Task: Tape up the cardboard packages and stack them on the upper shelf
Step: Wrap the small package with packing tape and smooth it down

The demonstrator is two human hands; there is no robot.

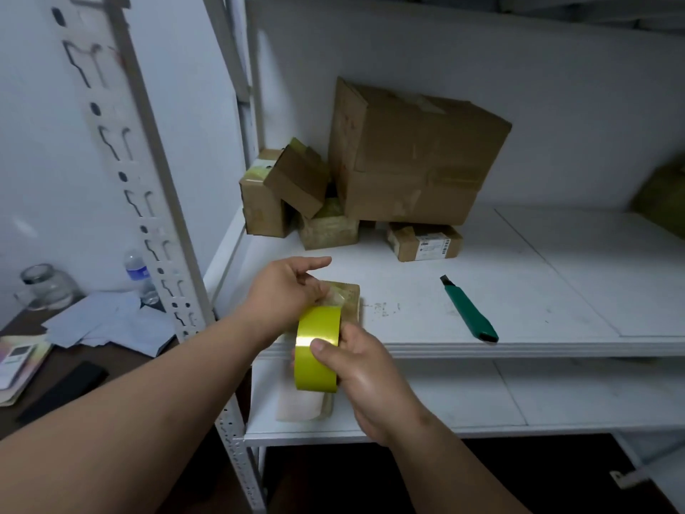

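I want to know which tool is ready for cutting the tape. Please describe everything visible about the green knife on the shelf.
The green utility knife lies flat on the white shelf board, to the right of both hands, and nothing touches it. It has a long green body that looks like plastic, a dark cap at the near end and a short dark tip at the far end. It lies diagonally, tip pointing away toward the cardboard boxes. Whether a blade sticks out of the tip cannot be told.

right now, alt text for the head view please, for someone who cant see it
A person's right hand grips a yellow tape roll while the left hand holds a small package at the front edge of a white shelf. A green utility knife lies nearby; cardboard boxes are piled behind.
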